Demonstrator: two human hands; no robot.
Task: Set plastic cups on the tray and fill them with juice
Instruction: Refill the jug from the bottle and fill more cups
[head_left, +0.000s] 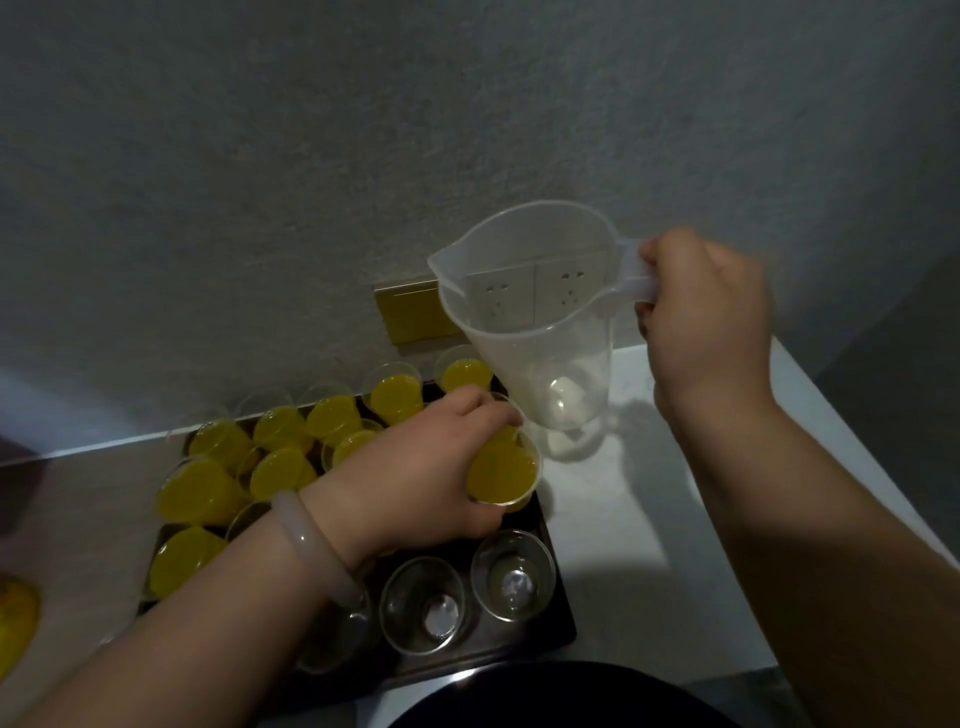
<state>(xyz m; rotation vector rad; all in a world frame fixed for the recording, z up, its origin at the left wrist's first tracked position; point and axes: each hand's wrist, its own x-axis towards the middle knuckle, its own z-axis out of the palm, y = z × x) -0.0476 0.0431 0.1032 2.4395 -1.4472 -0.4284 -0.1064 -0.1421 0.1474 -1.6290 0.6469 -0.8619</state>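
In the head view, a juice-filled cup (504, 475) is clasped by the curled fingers (483, 410) of the left hand (421, 467) over the right side of the tray (563, 618), likely for steadying. The jug (535, 312), seemingly drained, is held raised, its handle clamped in the right hand (706, 317); the near-row cups (513, 574) stand unfilled.

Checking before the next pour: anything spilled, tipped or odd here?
No spill or tipped cup shows. One oddity: the jug in the right hand looks empty, yet at least two cups at the tray's near edge are unfilled.
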